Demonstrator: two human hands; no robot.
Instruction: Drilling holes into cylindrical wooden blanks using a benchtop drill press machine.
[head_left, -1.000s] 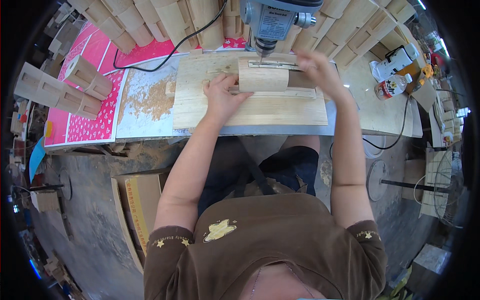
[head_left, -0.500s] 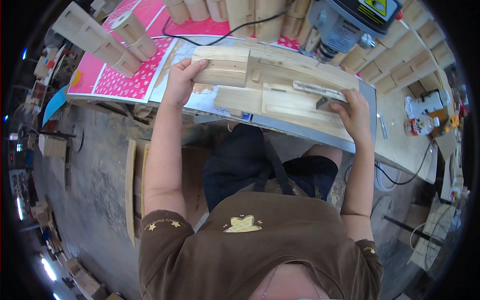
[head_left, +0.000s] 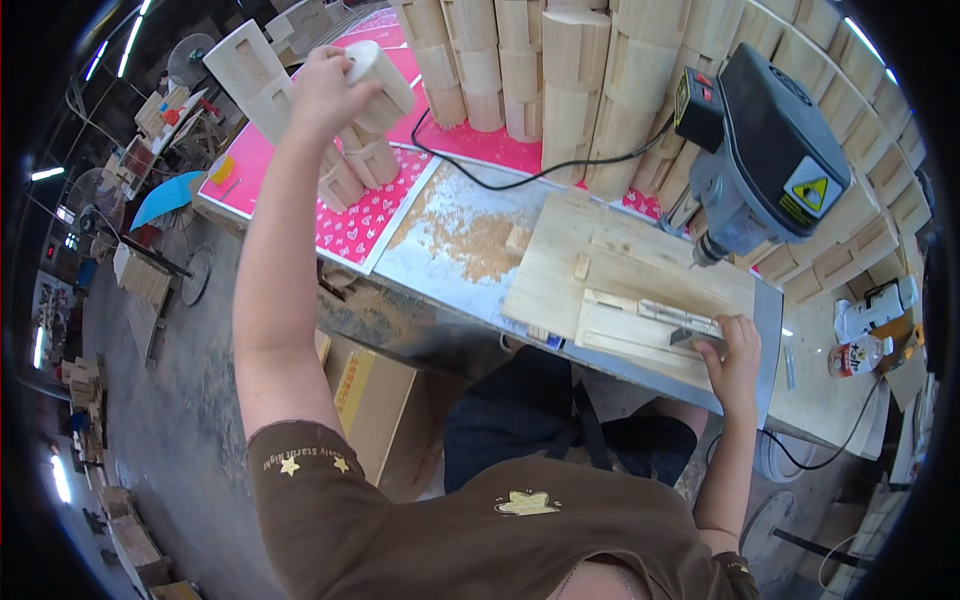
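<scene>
My left hand point(head_left: 328, 90) reaches far forward and left, with its fingers and thumb around the upper part of a rounded wooden block point(head_left: 385, 88). That block is at the top of a short stack of similar wooden blocks point(head_left: 370, 160) on a pink patterned sheet. On the right, my right hand point(head_left: 738, 355) grips a dark grey handle point(head_left: 692, 338) beside a metal bar point(head_left: 672, 313). Both are on a wooden jig point(head_left: 625, 333) fixed to a wooden board point(head_left: 560, 255). The drill press point(head_left: 765, 160) stands just beyond the board, its chuck point(head_left: 708, 250) above it.
Tall columns of wooden blocks point(head_left: 575, 90) line the back of the table. A black cable point(head_left: 500, 187) runs across to the drill. Sawdust point(head_left: 478, 240) covers part of the tabletop. A plastic bottle point(head_left: 860, 355) stands at right; a cardboard box point(head_left: 375, 400) is below the table.
My left hand has carried a wooden block from over the board to the stack at the far left. My right hand keeps hold of the grey handle. The view has shifted.
</scene>
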